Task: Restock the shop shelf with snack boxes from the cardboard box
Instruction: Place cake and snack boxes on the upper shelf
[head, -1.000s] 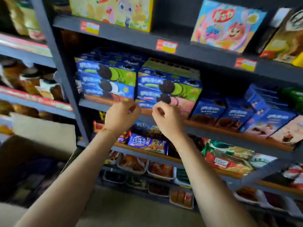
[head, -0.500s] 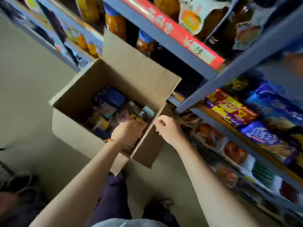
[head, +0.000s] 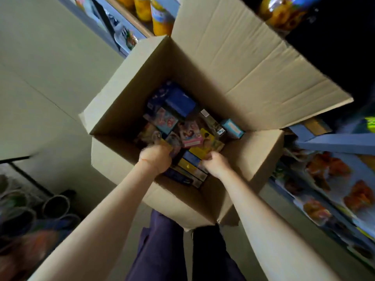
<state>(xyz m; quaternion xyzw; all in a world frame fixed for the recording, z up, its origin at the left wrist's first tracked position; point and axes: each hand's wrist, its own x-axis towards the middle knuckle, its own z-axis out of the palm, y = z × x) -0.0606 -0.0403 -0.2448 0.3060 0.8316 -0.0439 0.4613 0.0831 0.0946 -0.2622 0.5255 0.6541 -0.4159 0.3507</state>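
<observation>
An open cardboard box stands on the floor below me, its flaps folded out. Inside lie several snack boxes: a blue one, a pink one, a yellow one, and flat blue and yellow ones stacked at the near wall. Both my hands are down in the box. My left hand has its fingers curled round a picture-printed snack box, with the fingertips hidden. My right hand pinches the near edge of the yellow snack box. The shop shelf runs along the right.
Packaged orange snacks fill the low shelf levels at right. Bottles of orange drink stand on a shelf behind the box. Round dark containers sit on the floor at lower left. My legs are right at the box's near wall.
One second ago both hands were up at the shelf of blue cookie boxes. My view has since swung down to the cardboard box, and both hands have gone deeper in, onto the snack boxes.
</observation>
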